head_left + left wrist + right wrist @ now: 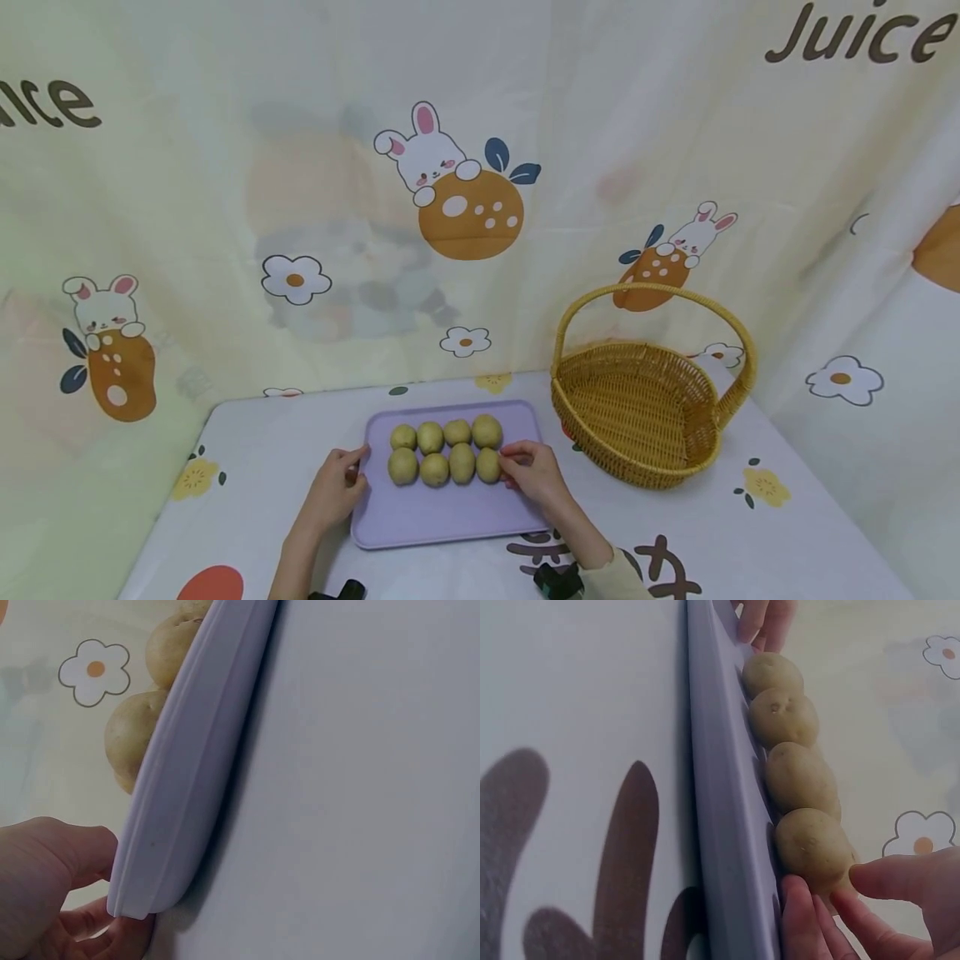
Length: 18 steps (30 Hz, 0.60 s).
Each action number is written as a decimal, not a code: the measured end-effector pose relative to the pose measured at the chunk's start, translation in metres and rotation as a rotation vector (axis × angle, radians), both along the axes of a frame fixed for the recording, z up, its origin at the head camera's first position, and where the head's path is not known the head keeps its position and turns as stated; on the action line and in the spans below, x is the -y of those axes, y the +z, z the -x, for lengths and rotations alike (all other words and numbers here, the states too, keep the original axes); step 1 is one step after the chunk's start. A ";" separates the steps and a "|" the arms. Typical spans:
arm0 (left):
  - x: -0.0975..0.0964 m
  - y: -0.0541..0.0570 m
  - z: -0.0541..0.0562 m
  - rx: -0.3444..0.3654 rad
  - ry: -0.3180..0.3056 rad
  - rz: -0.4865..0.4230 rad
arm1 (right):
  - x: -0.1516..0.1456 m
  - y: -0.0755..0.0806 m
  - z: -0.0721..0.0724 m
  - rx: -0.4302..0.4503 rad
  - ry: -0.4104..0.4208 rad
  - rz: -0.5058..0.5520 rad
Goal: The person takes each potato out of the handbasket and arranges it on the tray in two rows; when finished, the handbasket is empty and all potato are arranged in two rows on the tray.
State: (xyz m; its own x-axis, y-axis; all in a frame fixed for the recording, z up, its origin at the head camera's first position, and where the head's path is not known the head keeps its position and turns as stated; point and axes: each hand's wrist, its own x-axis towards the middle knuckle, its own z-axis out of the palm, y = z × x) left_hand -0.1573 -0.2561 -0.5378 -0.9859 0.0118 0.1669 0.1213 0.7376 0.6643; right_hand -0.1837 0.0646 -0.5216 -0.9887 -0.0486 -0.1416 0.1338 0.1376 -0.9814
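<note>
Several round, yellow-brown potatoes (433,470) lie in two rows on a pale purple tray (442,521) in the head view. My left hand (335,486) is at the tray's left edge. In the left wrist view its thumb meets the rim from above, with its other fingers bent beneath the tray's corner (161,855). My right hand (534,473) holds the right-end potato (489,466) of the near row. The right wrist view shows thumb and fingertips around that potato (814,847), which stays in line with its neighbours.
A woven basket (637,471) with a tall arched handle stands right of the tray, near the back. A patterned cloth (817,533) covers the table, and a printed curtain (345,208) hangs behind it.
</note>
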 end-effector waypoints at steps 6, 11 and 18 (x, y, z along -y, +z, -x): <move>-0.001 0.002 0.000 0.019 0.001 -0.012 | 0.001 0.001 0.000 -0.024 -0.009 -0.054; 0.000 0.006 -0.001 0.041 0.000 -0.027 | 0.000 0.002 0.001 -0.106 0.018 -0.158; 0.001 0.013 -0.004 0.020 0.021 0.025 | -0.004 0.003 0.004 -0.189 0.040 -0.285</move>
